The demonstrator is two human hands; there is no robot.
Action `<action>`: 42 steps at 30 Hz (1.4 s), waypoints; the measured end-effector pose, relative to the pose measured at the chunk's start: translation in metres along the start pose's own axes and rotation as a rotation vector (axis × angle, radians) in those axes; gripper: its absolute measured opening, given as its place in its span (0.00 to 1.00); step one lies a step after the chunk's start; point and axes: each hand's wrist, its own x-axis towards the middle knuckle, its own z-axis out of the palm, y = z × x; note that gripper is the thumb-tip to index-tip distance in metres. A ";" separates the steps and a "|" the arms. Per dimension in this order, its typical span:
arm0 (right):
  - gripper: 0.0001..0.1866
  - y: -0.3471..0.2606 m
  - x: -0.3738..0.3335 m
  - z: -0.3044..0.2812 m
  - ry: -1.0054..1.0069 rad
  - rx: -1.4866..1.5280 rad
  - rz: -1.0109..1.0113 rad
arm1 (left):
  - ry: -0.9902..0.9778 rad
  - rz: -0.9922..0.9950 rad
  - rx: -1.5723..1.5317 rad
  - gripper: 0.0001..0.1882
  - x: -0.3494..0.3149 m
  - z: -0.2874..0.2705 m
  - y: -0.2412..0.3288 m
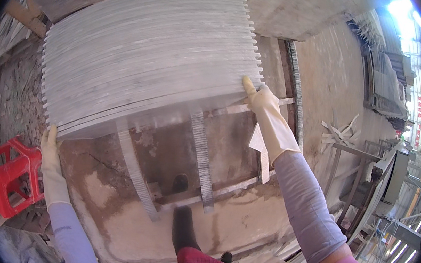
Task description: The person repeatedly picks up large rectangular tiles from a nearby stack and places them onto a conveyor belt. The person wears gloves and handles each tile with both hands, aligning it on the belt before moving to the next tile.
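Observation:
A long row of thin pale grey stone-like slabs [152,47], packed face to face on edge, fills the upper left. The nearest slab [171,112] shows its broad face, with a thin dark gap behind it toward its left end. My left hand [51,152], in a cream rubber glove, grips its left end, fingertips over the top corner. At the opposite end my right hand [262,97], gloved alike, closes on the corner with a finger reaching over the top edge. Its palm side is hidden. Both arms are stretched wide in grey-lilac sleeves.
A red plastic stool [10,176] stands beside my left hand. Support bars [202,156] run across the wet, muddy floor under the slabs. A broken white offcut [260,147] lies below my right forearm. Loose strips [340,129] and a metal frame [370,186] are at right.

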 end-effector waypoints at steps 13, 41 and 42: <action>0.34 0.055 -0.015 0.020 0.151 0.198 -0.213 | 0.218 -0.037 0.051 0.28 -0.073 0.008 -0.020; 0.07 0.383 -0.281 -0.040 0.559 1.204 0.078 | 0.164 -0.172 -0.224 0.09 -0.327 0.027 -0.062; 0.06 0.396 -0.303 -0.051 0.586 1.277 0.007 | 0.125 -0.140 -0.219 0.10 -0.338 0.033 -0.053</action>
